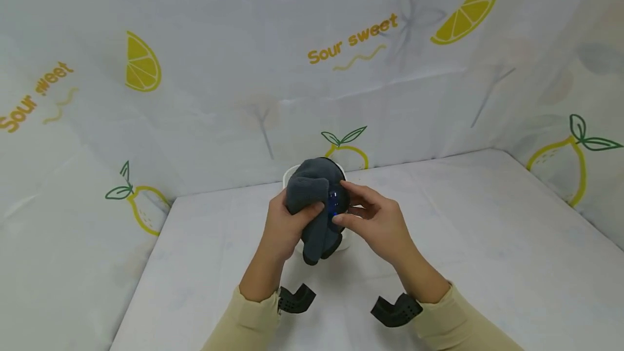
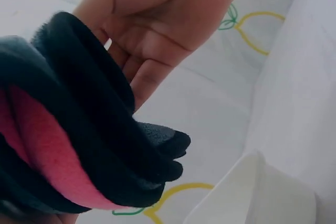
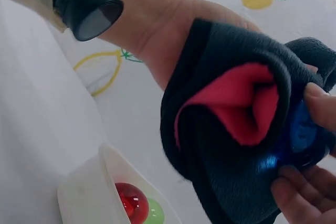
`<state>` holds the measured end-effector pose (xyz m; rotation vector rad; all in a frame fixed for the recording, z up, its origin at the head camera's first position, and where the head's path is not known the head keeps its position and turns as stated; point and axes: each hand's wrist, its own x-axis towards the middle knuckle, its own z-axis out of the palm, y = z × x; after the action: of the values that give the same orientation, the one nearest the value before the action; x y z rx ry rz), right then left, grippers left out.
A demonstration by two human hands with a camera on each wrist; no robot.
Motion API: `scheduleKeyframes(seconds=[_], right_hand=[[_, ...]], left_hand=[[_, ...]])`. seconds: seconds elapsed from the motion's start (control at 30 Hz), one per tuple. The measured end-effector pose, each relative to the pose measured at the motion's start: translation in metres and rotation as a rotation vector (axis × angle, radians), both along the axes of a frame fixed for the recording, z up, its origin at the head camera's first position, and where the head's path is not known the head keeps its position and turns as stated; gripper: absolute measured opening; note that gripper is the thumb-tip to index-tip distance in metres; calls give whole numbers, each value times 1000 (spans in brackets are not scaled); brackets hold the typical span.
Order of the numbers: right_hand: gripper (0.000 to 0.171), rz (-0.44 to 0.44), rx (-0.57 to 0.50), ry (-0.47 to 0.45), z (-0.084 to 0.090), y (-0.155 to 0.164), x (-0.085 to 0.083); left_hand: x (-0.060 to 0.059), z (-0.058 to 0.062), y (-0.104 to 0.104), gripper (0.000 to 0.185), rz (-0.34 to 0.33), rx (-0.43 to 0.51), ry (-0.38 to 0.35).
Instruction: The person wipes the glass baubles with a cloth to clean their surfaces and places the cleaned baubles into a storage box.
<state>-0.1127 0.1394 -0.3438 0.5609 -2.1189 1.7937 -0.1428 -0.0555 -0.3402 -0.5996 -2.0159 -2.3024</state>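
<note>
Held up in front of a white container is a folded dark grey cloth (image 1: 308, 191) with black edges. Its pink inner side (image 3: 231, 95) shows in both wrist views. My left hand (image 1: 288, 226) grips the cloth from the left, thumb on its front. On the cloth's right side, thumb and fingers of my right hand (image 1: 380, 221) pinch a glossy blue ball (image 1: 337, 200) against the fabric. Part of that ball (image 3: 302, 135) appears between my right fingertips in the right wrist view. In the left wrist view the cloth hides the ball.
The white container (image 3: 84, 195) stands on the white-covered table (image 1: 219, 264), behind the cloth in the head view. Inside it are a red ball (image 3: 132, 203) and a green ball (image 3: 155, 212). Lemon-printed sheeting (image 1: 209, 107) rises behind and at the sides.
</note>
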Motion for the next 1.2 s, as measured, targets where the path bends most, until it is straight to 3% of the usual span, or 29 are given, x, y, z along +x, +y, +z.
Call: scheduleKeyframes(seconds=[0.1,0.23,0.37,0.53,0.7,1.0,1.1,1.2], right_hand=[[49,-47,-62,-148,1,1,0],[41,-40,-179,-267,3,1,-1],[40,5,-292,-319,4,2,-2],[41,13,-339,-341,5,2,-2],[42,17,-342,-333,5,2,-1],[53,26,-219,-365,8,2,0],[55,40,-199,-333,8,2,0],[52,-3,-140,-253,8,2,1]], left_hand=[[-1,-1,0,46,-74,-44,6],[0,2,-1,45,-104,-129,5],[2,7,-4,46,-112,-255,29],[2,11,-7,48,-122,-338,50],[0,10,-10,44,-116,-310,34],[-2,9,-12,45,30,-150,-59],[-4,8,-12,55,11,-60,-63],[-4,7,-12,59,-28,-14,-89]])
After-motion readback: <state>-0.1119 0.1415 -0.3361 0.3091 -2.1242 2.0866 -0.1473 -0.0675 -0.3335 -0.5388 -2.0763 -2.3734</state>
